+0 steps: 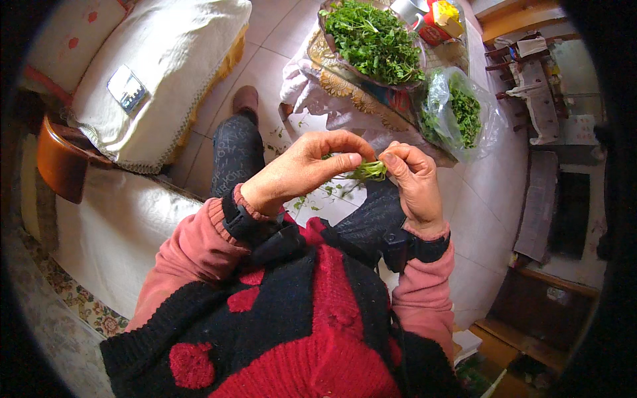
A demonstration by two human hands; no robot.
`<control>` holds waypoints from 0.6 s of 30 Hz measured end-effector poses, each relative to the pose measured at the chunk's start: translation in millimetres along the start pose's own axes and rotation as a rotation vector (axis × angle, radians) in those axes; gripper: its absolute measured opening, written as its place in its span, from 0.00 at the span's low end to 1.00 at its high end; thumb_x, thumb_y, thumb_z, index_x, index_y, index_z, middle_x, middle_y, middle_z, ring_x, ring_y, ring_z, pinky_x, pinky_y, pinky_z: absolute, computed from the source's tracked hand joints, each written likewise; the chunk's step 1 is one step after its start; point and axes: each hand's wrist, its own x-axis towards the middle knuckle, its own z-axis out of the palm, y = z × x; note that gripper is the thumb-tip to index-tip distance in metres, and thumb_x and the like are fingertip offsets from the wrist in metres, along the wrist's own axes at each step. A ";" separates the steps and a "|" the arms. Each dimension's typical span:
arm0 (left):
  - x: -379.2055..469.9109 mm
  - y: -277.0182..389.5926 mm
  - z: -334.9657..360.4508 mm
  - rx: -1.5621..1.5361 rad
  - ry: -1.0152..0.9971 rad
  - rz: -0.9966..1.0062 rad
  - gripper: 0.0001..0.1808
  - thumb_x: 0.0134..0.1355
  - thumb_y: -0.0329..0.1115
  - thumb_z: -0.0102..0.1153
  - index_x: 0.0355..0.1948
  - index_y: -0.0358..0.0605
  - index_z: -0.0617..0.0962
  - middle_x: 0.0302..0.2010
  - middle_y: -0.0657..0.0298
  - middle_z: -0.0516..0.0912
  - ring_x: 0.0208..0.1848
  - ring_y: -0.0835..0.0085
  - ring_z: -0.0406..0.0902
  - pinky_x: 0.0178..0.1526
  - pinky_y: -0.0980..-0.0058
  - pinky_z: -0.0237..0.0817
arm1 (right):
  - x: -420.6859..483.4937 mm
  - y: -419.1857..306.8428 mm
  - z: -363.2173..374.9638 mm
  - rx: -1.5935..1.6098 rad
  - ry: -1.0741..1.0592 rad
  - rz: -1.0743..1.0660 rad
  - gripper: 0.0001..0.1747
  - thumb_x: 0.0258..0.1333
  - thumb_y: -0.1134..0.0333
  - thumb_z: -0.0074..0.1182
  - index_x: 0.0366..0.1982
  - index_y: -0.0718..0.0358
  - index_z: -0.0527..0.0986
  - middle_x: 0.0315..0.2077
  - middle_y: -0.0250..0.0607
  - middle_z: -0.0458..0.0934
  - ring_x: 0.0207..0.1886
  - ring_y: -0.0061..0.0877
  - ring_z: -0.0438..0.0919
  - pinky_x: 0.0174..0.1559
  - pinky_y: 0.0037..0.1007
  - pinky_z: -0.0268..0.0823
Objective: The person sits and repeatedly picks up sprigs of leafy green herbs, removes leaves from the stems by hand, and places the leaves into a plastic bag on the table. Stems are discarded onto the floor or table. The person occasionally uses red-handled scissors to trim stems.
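Between thumb and fingers, my left hand (318, 156) holds a small bunch of green herb stems (369, 170). The fingertips of my right hand (413, 181) pinch the stem ends at the bunch's right side. Most of the leafy part is hidden behind my left hand. Beyond my hands, a tray or bowl heaped with leafy green herbs (373, 42) stands on a table with a patterned cover. A clear plastic bag (490, 127) with more herbs lies at that table's right corner. Loose leaves (311, 201) are scattered on the pale surface below my hands.
A seat with a white cloth cover (169, 64) is at the left, with a smartphone (126, 89) lying on it. A curved wooden armrest (62, 159) stands nearer. A red and yellow package (442, 22) sits at the far end of the table. Wooden furniture (542, 318) lines the right side.
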 end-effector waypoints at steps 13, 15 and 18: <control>3.1 -0.9 -30.5 0.061 0.180 0.158 0.15 0.64 0.31 0.48 0.49 0.35 0.75 0.47 0.60 0.79 0.53 0.73 0.72 0.60 0.74 0.58 | 4.1 7.3 2.0 0.373 0.088 0.107 0.07 0.57 0.68 0.56 0.33 0.65 0.77 0.29 0.33 0.78 0.30 0.16 0.71 0.35 0.20 0.63; 8.8 2.5 -25.7 0.171 0.071 0.227 0.16 0.64 0.32 0.47 0.51 0.34 0.75 0.49 0.60 0.79 0.55 0.72 0.71 0.61 0.73 0.56 | 4.8 4.8 4.2 0.312 0.102 0.114 0.07 0.56 0.68 0.57 0.33 0.65 0.77 0.27 0.32 0.78 0.28 0.15 0.71 0.34 0.20 0.63; 15.0 0.2 -9.7 0.096 -0.033 0.109 0.18 0.66 0.35 0.49 0.52 0.34 0.74 0.48 0.62 0.78 0.53 0.77 0.70 0.57 0.76 0.59 | 5.7 -1.7 7.7 0.208 0.125 0.121 0.08 0.55 0.68 0.58 0.33 0.65 0.77 0.25 0.32 0.78 0.27 0.15 0.71 0.33 0.19 0.63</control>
